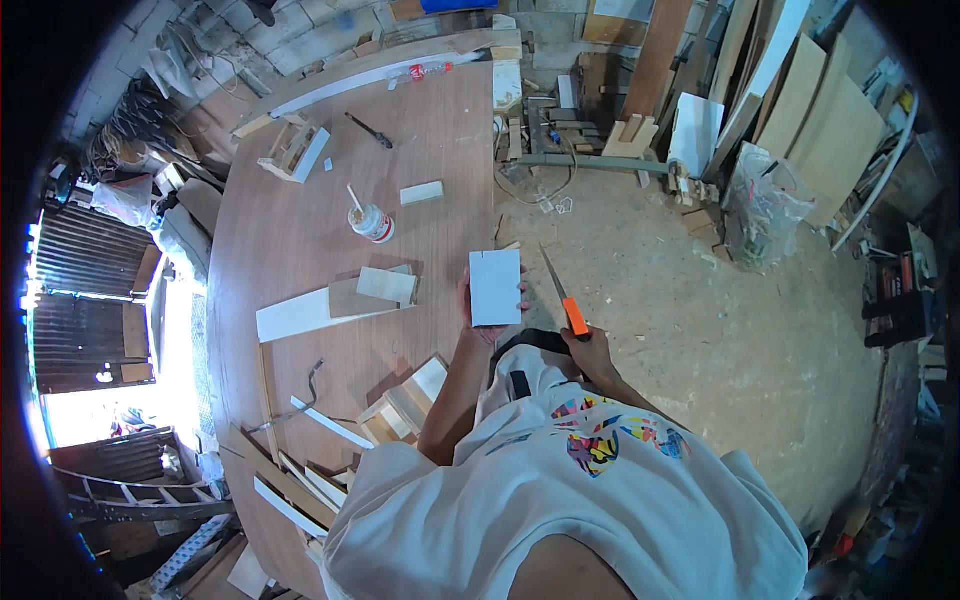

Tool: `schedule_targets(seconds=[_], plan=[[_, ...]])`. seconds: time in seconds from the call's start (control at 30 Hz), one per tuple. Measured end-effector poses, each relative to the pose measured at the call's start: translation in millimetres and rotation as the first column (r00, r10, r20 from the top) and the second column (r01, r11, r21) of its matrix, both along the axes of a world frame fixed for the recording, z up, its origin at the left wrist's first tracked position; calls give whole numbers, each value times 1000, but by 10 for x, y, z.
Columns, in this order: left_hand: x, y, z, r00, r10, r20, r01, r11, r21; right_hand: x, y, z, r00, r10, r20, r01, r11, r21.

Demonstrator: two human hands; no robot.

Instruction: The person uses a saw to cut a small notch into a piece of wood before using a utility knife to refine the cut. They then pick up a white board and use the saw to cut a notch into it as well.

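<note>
My left hand [483,334] is wrapped round a small white rectangular board [495,290], with fingers showing along both of its sides. The board has a short dark notch or mark at its far edge. Low on the right, my right hand [592,354] grips a keyhole saw [574,316] by its orange and black handle. The saw's narrow, tapering blade points away from me, beside the board and apart from it.
On the brown table [300,220] to the left stand an open jar [371,223] with a stick in it, a white block [421,193], a wooden piece [296,150] and a dark tool [370,131]. Nearer are stacked boards [290,318] and offcuts. Planks [655,60] lean at the back right.
</note>
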State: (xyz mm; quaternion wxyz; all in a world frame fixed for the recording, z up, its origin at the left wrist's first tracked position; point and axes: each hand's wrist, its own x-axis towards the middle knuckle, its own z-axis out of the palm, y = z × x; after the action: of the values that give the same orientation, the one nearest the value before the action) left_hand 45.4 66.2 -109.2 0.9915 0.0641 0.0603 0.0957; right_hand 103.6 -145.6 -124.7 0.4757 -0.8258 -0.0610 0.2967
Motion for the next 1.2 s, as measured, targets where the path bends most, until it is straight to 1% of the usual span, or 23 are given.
schedule_targets(seconds=[0.03, 0.1, 0.17, 0.23, 0.27, 0.3, 0.33, 0.37, 0.43, 0.5, 0.57, 0.63, 0.67, 0.73, 0.8, 0.87, 0.93, 1.03, 1.1, 1.2], plan=[[21, -33, 69, 1000, 2, 1, -2, 1000, 0, 4, -21, -23, 999, 5, 35, -5, 1000, -19], [61, -72, 197, 995, -65, 78, 66, 998, -11, 13, -69, -62, 999, 32, 29, -31, 999, -28], [106, -119, 279, 992, -75, 99, 77, 997, -19, -11, -149, -162, 998, 55, 19, -54, 998, -39], [136, -146, 295, 988, -86, 125, 90, 996, -27, -22, -211, -277, 997, 71, -27, -73, 993, -88], [145, -160, 294, 984, -93, 154, 100, 994, -42, -33, -255, -366, 997, 71, -23, -72, 994, -87], [153, -167, 292, 978, -98, 183, 110, 992, -57, -46, -295, -454, 996, 63, -59, -69, 993, -97], [159, -173, 312, 978, -98, 186, 110, 992, -56, -46, -312, -468, 994, 56, -95, -66, 992, -106], [158, -179, 330, 975, -107, 193, 119, 992, -52, -39, -333, -482, 994, 56, -93, -66, 992, -106], [150, -195, 374, 973, -114, 199, 126, 991, -48, -30, -373, -488, 991, 72, -109, -92, 977, -194], [142, -197, 421, 980, -119, 158, 122, 992, -13, -18, -450, -701, 990, 65, -124, -90, 973, -211], [140, -204, 447, 980, -107, 165, 110, 994, -13, 0, -444, -681, 989, 57, -138, -88, 970, -228], [143, -200, 444, 981, -93, 173, 97, 995, -13, 24, -469, -681, 974, 45, -221, -107, 955, -277], [138, -193, 428, 984, -82, 159, 87, 996, -23, 29, -464, -705, 974, 46, -222, -108, 955, -277], [120, -191, 403, 987, -71, 141, 77, 996, -34, 29, -458, -760, 985, 58, -161, -98, 963, -252], [133, -184, 391, 983, -72, 168, 79, 996, -38, 45, -457, -810, 983, 64, -171, -106, 962, -250], [127, -190, 405, 982, -68, 176, 77, 996, -45, 63, -411, -715, 981, 71, -182, -116, 962, -249], [112, -199, 410, 981, -64, 183, 75, 996, -54, 81, -402, -656, 954, 46, -297, -138, 945, -296], [108, -199, 402, 981, -61, 183, 72, 996, -53, 113, -377, -671, 951, 59, -305, -157, 938, -308], [115, -183, 374, 974, -66, 217, 80, 995, -57, 130, -361, -662, 952, 49, -303, -149, 937, -316], [121, -177, 361, 979, -61, 196, 71, 996, -47, 155, -340, -639, 958, 57, -280, -148, 936, -318]])
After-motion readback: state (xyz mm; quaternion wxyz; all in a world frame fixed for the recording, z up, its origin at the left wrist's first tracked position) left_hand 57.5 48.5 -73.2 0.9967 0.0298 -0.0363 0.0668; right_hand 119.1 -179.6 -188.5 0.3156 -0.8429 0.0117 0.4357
